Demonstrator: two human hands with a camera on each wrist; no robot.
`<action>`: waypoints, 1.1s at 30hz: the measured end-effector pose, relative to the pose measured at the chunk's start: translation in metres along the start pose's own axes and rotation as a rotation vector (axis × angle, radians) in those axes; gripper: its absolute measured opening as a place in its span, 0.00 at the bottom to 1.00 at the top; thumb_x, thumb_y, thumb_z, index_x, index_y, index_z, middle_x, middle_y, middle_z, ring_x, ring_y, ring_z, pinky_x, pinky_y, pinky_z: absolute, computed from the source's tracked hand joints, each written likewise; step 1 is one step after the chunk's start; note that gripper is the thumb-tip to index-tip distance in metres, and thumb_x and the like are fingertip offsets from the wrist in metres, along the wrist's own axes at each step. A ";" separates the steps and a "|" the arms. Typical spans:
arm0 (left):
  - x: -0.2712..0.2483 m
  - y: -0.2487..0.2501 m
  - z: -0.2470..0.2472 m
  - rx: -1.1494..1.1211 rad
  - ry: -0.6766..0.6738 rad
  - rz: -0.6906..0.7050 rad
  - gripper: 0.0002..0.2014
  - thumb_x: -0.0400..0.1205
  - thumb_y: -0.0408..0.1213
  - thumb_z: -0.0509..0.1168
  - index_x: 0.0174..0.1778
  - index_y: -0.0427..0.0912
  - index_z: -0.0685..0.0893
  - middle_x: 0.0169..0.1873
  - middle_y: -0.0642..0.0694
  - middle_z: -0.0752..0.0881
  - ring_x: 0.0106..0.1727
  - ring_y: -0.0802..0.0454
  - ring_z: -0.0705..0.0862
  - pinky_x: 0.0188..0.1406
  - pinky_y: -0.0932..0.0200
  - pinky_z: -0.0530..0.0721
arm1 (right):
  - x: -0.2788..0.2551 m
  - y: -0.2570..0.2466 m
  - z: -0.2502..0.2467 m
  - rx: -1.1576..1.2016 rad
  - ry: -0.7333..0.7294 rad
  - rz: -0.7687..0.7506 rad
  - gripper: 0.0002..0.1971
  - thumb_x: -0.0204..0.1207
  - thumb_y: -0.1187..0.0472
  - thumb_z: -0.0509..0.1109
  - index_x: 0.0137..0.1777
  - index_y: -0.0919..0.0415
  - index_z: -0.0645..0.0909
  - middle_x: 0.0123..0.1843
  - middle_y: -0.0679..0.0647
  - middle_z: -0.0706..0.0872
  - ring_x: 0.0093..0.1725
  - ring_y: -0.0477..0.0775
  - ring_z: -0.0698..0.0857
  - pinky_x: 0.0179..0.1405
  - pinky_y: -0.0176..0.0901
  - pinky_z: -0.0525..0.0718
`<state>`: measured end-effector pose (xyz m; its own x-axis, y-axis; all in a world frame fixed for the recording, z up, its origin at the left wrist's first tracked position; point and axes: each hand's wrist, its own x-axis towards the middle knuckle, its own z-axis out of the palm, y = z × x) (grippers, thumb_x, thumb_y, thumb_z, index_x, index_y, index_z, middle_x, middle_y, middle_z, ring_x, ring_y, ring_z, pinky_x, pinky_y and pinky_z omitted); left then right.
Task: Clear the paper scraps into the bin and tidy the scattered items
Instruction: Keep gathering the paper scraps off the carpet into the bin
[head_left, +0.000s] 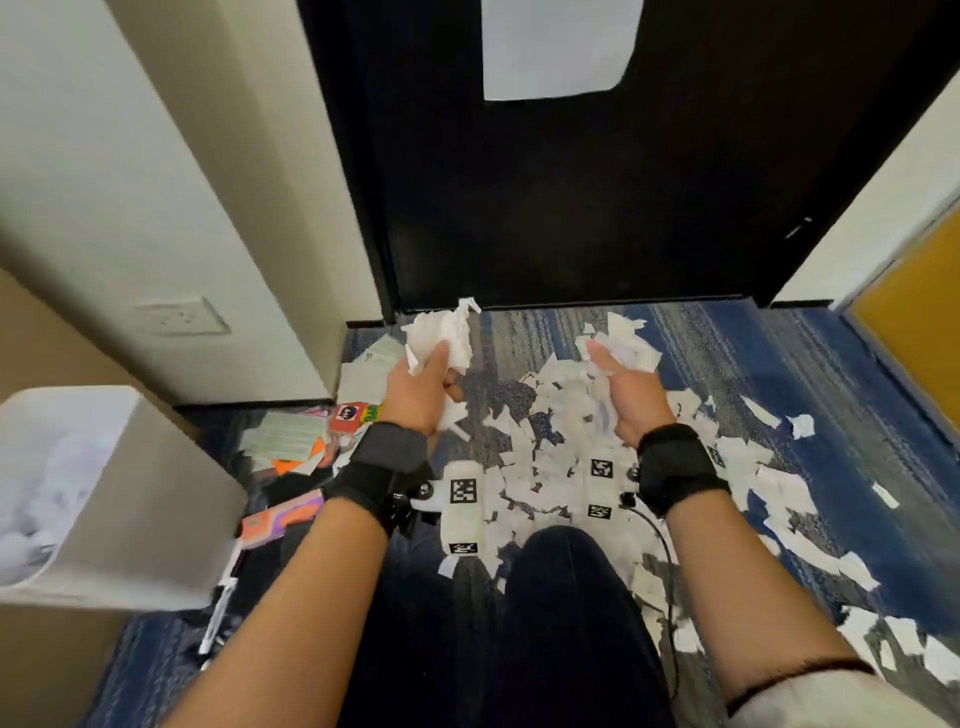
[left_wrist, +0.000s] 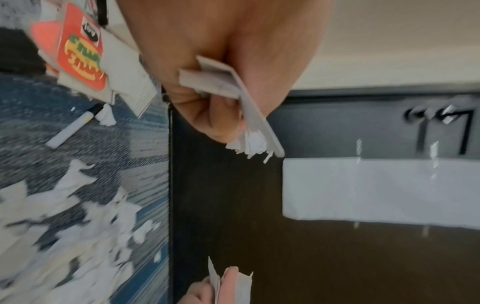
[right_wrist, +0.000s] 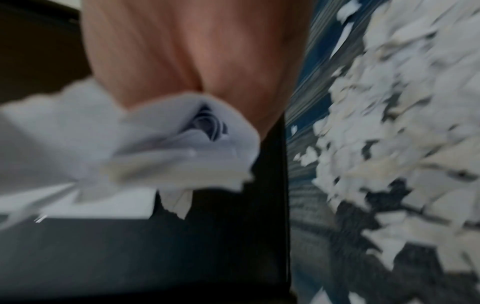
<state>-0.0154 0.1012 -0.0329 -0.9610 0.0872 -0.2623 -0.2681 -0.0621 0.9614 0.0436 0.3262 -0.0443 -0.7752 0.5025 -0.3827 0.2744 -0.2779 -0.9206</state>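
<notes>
We grip crumpled paper scraps (head_left: 441, 332) in our left hand (head_left: 418, 389) and right hand (head_left: 631, 397), tufts pointing doorward, bin (head_left: 156, 499) upright leftward.

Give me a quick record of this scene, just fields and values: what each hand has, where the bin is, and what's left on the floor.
left hand: grips a bunch of white paper scraps
right hand: grips another bunch of scraps
bin: white, on the person's left, already holds paper
carpet: blue, many loose scraps lying in front of the knees
other items: colourful cards and a marker near the bin
ahead: dark door
</notes>
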 end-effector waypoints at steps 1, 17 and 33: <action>-0.003 0.011 -0.020 -0.029 0.028 -0.001 0.13 0.87 0.44 0.62 0.38 0.41 0.78 0.22 0.50 0.77 0.19 0.58 0.74 0.22 0.62 0.77 | -0.005 -0.005 0.024 0.018 -0.031 -0.034 0.25 0.77 0.51 0.75 0.72 0.57 0.78 0.52 0.53 0.89 0.49 0.54 0.87 0.56 0.54 0.86; -0.042 0.065 -0.369 0.095 0.528 0.117 0.10 0.84 0.44 0.65 0.43 0.41 0.83 0.30 0.44 0.83 0.29 0.50 0.79 0.39 0.52 0.81 | -0.161 0.005 0.431 -0.063 -0.830 0.092 0.15 0.84 0.57 0.67 0.66 0.64 0.80 0.50 0.66 0.88 0.50 0.62 0.88 0.50 0.53 0.88; -0.004 -0.004 -0.445 0.342 0.381 -0.362 0.15 0.68 0.43 0.67 0.46 0.40 0.89 0.44 0.39 0.90 0.48 0.39 0.89 0.54 0.47 0.87 | -0.164 0.078 0.518 -0.495 -0.940 0.311 0.18 0.82 0.64 0.68 0.70 0.67 0.78 0.62 0.65 0.88 0.60 0.64 0.88 0.57 0.59 0.87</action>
<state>-0.0400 -0.3413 -0.0728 -0.7868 -0.3215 -0.5269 -0.6050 0.2325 0.7615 -0.1027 -0.2018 -0.0130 -0.6988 -0.4128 -0.5842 0.5666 0.1792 -0.8043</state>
